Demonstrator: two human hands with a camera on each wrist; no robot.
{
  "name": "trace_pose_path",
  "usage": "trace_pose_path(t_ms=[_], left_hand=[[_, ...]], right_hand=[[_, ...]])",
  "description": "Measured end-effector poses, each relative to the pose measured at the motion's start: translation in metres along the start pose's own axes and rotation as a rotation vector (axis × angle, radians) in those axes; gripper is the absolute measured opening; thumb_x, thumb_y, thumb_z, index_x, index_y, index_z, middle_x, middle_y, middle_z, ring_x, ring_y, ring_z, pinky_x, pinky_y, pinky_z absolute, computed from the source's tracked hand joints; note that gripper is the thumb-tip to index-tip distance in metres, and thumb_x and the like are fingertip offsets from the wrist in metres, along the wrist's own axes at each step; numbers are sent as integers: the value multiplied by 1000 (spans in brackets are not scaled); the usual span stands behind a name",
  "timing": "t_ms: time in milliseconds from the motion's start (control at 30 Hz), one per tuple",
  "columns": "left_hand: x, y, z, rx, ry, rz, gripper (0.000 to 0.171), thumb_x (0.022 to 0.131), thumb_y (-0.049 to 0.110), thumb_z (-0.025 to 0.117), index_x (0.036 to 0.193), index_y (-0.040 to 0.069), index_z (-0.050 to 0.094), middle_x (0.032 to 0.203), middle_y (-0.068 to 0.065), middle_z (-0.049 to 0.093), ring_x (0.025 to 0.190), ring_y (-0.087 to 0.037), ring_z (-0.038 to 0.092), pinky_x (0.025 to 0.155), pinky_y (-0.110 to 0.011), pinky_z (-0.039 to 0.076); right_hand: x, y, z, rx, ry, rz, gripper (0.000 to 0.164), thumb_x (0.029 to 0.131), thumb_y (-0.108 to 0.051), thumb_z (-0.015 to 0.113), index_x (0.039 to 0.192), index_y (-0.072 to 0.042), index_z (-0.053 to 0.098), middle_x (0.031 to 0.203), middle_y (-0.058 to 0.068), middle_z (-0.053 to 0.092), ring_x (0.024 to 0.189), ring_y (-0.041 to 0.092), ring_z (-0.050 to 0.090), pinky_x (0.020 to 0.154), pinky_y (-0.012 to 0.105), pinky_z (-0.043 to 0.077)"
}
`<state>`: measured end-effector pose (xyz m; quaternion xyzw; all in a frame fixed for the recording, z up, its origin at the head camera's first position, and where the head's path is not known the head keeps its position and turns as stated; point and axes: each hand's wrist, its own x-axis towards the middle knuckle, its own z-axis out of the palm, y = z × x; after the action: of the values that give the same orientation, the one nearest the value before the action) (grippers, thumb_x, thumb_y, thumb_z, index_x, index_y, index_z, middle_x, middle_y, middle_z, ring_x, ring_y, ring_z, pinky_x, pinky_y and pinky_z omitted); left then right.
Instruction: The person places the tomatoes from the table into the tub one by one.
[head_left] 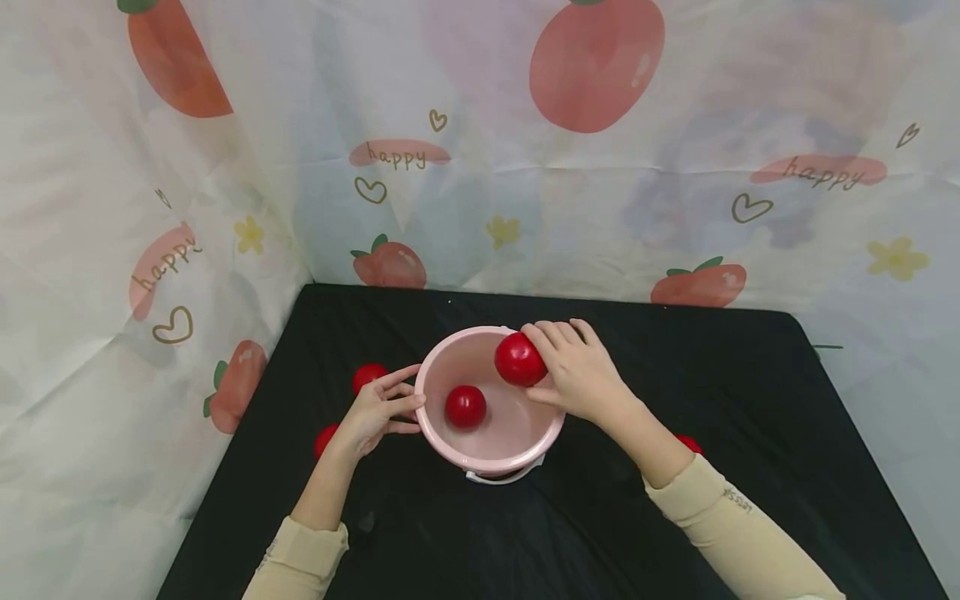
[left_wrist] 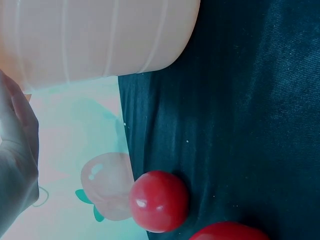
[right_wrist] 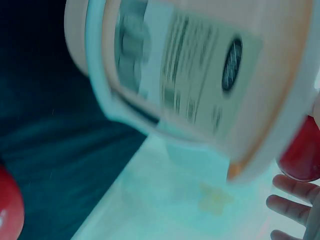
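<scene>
A pink bucket (head_left: 491, 461) stands upright with its mouth facing up, one red ball (head_left: 466, 407) lying on its floor. My right hand (head_left: 576, 371) grips another red ball (head_left: 520, 359) over the bucket's right rim, fingers on the far side and thumb on the near side. At the left rim, my left hand (head_left: 378, 408) touches the bucket with its fingers fairly straight. In the left wrist view, that hand (left_wrist: 17, 150) shows only partly, beside the bucket's ribbed wall (left_wrist: 95, 40). The right wrist view has a printed label (right_wrist: 195, 70) on the bucket's side.
Left of the bucket lie two red balls, one by the left fingers (head_left: 369, 377) and one (head_left: 326, 439) partly behind the wrist. Another red ball (head_left: 688, 444) peeks out behind the right forearm. A black cloth (head_left: 600, 517) covers the table; printed curtains (head_left: 480, 200) hang behind it.
</scene>
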<state>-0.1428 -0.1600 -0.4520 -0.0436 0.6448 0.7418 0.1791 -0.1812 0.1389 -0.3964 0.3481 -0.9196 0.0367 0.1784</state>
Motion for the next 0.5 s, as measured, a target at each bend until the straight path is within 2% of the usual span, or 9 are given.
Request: trace_pose_path(t_ms=[167,333,500], left_hand=[[0,0,0,-4,-5,0,57,83,7,66,135,6,43,90,-8,62,66,-17,65,64,-37,56],[0,0,0,7,-4,-1,58,83,7,66,135,6,42,88,-5,62,66,-17,65,64,-37,56],[0,0,0,15,1,-3,58,83,7,66,135,6,43,88,-5,62,67,-17,64,64,-37,56]], right_hand=[[9,-20,14,-31,-15,-115,79,62,-47,75,125,-8,48,116,10,53,105,25,49,94,44,38],[16,-35,25,-35,-122,-182,82,61,-48,75,128,-11,47,121,8,52,113,24,46,97,43,36],[22,-45,35,-42,-204,-251,82,62,-50,75,129,-14,47,121,6,52,109,23,47,95,42,39]])
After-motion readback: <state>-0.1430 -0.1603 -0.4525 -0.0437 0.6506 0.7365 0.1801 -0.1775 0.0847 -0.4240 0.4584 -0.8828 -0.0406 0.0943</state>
